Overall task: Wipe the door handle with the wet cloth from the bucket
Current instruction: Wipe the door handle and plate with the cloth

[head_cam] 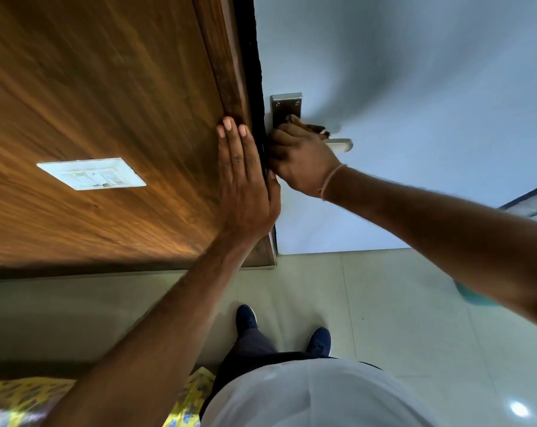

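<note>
A: Where is the door handle?

B: Centre of the frame, a little above the middle. The door handle is a silver lever on a metal backplate screwed to the pale door. Only the lever's rounded end shows, poking out to the right of the hand.

A: And the cloth?

B: The wet cloth is a brownish bunch, pressed against the lower part of the backplate and the base of the lever. The right hand covers most of it, with a crumpled edge showing above the knuckles.

A: How are that hand's fingers?

B: Clenched around the cloth at the lever. A thin pink thread circles the wrist.

A: The other hand?

B: The left hand lies flat, fingers straight and released, holding nothing, on the wooden frame just left of the handle. Its thumb side sits right beside the right hand.

A: Anything else?

B: A white switch plate on the wood panel at left, tiled floor below, dark blue shoes at lower centre, and yellow patterned fabric in the lower left corner.
</note>
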A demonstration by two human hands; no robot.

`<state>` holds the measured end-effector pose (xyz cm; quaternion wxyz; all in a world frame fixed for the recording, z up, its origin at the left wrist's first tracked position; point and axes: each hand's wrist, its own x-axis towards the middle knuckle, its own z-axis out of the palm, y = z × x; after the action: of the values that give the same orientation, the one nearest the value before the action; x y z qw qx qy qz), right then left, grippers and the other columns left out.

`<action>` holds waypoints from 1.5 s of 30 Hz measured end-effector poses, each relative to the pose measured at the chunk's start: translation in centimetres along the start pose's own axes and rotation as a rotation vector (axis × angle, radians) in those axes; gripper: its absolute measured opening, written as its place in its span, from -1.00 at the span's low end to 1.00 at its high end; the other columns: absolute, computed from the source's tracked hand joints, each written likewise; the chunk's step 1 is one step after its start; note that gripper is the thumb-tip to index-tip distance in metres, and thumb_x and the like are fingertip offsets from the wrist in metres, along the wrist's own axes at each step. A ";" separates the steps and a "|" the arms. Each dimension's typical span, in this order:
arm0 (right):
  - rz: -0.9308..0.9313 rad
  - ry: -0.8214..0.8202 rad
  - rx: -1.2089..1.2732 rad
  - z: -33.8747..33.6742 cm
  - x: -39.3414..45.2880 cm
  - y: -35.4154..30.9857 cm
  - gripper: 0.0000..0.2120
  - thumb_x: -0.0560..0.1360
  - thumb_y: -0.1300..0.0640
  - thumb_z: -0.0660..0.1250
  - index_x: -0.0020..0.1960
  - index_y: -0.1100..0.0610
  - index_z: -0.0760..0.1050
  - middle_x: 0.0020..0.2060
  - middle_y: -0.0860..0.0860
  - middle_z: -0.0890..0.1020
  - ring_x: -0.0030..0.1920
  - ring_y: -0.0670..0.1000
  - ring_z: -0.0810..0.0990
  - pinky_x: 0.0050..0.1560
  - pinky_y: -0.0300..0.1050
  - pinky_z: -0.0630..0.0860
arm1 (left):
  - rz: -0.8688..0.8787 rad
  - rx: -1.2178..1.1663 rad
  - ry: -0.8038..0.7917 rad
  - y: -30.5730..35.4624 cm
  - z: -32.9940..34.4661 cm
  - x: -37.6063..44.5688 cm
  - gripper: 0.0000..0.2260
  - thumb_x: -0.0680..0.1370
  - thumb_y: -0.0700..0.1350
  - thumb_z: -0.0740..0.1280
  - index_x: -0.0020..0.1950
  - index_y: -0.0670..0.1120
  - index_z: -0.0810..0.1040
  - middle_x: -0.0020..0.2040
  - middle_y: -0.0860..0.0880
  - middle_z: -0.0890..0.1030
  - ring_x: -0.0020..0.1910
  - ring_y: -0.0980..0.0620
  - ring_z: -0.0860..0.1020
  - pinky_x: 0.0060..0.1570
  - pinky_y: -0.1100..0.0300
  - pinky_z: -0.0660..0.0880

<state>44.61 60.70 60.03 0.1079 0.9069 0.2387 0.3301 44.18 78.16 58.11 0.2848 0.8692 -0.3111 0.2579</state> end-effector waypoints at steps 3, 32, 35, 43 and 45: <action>-0.133 -0.102 -0.066 0.3 1.0 0.3 -0.75 0.58 0.26 0.29 -0.19 0.10 0.66 -0.26 0.03 0.66 -0.03 0.17 0.63 0.21 0.04 0.60 | 0.021 -0.008 0.009 -0.7 -0.1 0.2 -0.34 0.66 -0.24 0.31 0.67 -0.41 0.10 0.68 -0.46 0.14 0.71 -0.44 0.11 0.72 -0.27 0.12; 0.101 -0.029 -0.089 -0.8 -1.9 0.1 -0.68 0.70 0.25 0.12 0.19 0.10 0.64 0.14 0.09 0.66 0.15 0.24 0.62 0.22 0.13 0.53 | 0.017 -0.040 0.024 -0.1 -0.3 0.0 -0.35 0.70 -0.14 0.24 0.69 -0.38 0.07 0.70 -0.42 0.12 0.73 -0.40 0.09 0.72 -0.27 0.12; -0.002 -0.085 -0.078 -0.7 -0.3 0.0 -0.71 0.67 0.25 0.17 0.03 0.12 0.67 -0.04 0.07 0.66 0.13 0.24 0.62 0.29 0.13 0.54 | 0.009 -0.044 0.016 -0.3 -0.4 0.1 -0.35 0.71 -0.12 0.22 0.70 -0.37 0.06 0.71 -0.41 0.11 0.73 -0.38 0.08 0.73 -0.26 0.10; 0.405 -0.013 0.000 -1.6 -4.2 0.3 -0.62 0.66 0.10 0.32 0.44 0.20 0.52 0.14 0.17 0.64 0.02 0.25 0.58 0.12 0.11 0.53 | 0.023 -0.036 0.021 -0.5 -0.4 0.1 -0.37 0.70 -0.15 0.24 0.69 -0.39 0.10 0.70 -0.43 0.12 0.73 -0.39 0.08 0.72 -0.27 0.13; 0.562 0.015 0.026 -2.1 -5.2 -0.2 -0.62 0.68 0.03 0.29 0.40 0.21 0.55 0.12 0.17 0.64 0.05 0.26 0.58 0.19 0.12 0.50 | 0.018 -0.032 0.014 -0.4 -0.4 0.0 -0.36 0.70 -0.16 0.25 0.68 -0.40 0.09 0.70 -0.43 0.12 0.73 -0.40 0.08 0.71 -0.29 0.12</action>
<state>39.68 58.35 58.66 -0.0009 0.9364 -0.0171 0.3505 44.38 78.70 58.24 0.2986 0.8598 -0.3211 0.2616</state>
